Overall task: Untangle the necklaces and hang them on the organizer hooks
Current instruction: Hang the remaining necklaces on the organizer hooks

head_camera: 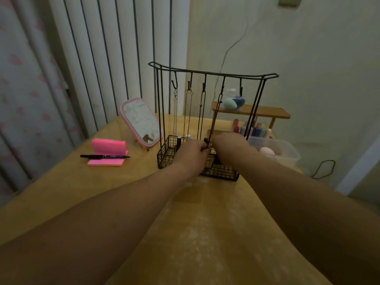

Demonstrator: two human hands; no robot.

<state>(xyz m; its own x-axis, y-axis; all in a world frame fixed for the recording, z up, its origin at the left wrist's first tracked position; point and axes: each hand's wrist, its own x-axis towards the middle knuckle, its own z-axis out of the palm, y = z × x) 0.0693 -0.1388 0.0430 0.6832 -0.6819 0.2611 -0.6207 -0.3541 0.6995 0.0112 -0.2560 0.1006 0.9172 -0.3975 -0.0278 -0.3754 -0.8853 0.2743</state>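
Grip: dark necklace (214, 120) pinched by left hand (193, 155); right hand (228, 147) hold not discernible. Necklace should be eased straight, never tugged.

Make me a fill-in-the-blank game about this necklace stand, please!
The wire organizer has ___ hooks.
Necklaces hang from ___ of them.
The black marker lies on ___ sticky notes.
The left hand pinches the dark necklace on the ___ hook from the left.
Missing words: five, four, pink, fourth.

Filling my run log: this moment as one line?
dark necklace: hung, fourth hook; left hand: pinches its lower end; right hand: beside, grip hidden; fifth hook: bare
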